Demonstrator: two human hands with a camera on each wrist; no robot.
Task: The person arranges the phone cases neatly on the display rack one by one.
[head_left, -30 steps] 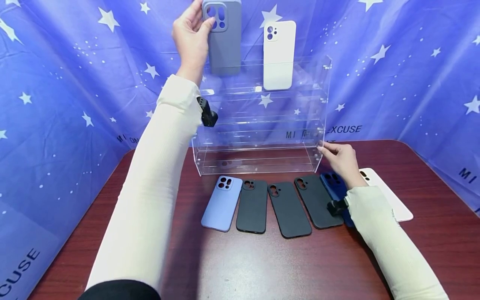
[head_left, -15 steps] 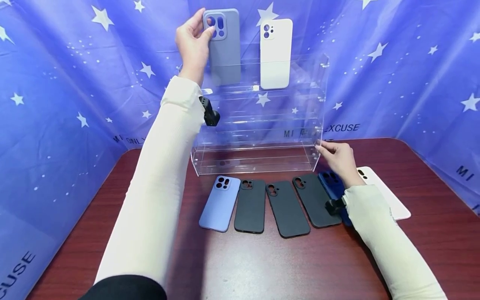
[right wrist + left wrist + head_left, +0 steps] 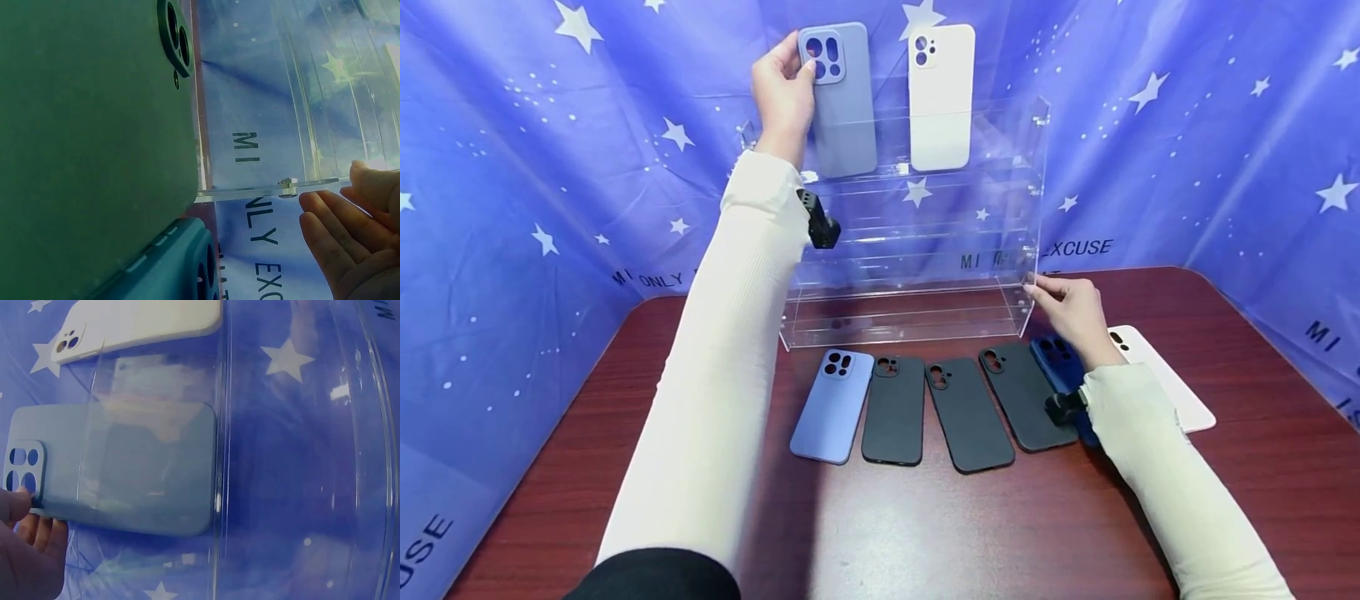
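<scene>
My left hand (image 3: 785, 104) pinches a grey-blue phone case (image 3: 846, 108) by its left edge, with the thumb over the camera cutouts and the fingers behind. The case stands upright in the top tier of a clear acrylic display rack (image 3: 917, 287), its lower end behind the front strip, as the left wrist view also shows. To its right in the same tier stands a white phone case (image 3: 942, 92). Lower down, my right hand (image 3: 1072, 315) grips the rack's right side panel, thumb on one face and fingers on the other in the right wrist view.
On the dark red table (image 3: 880, 533), in front of the rack, lie a light blue case (image 3: 831, 412), several black cases (image 3: 893, 417), a dark blue case (image 3: 1060, 367) partly under the right wrist, and a white case (image 3: 1172, 383). A starry blue curtain (image 3: 535, 275) hangs behind.
My left hand has lowered the grey-blue case into the rack's top tier, beside the white case. My right hand keeps its grip on the side panel. The head view has shifted slightly.
</scene>
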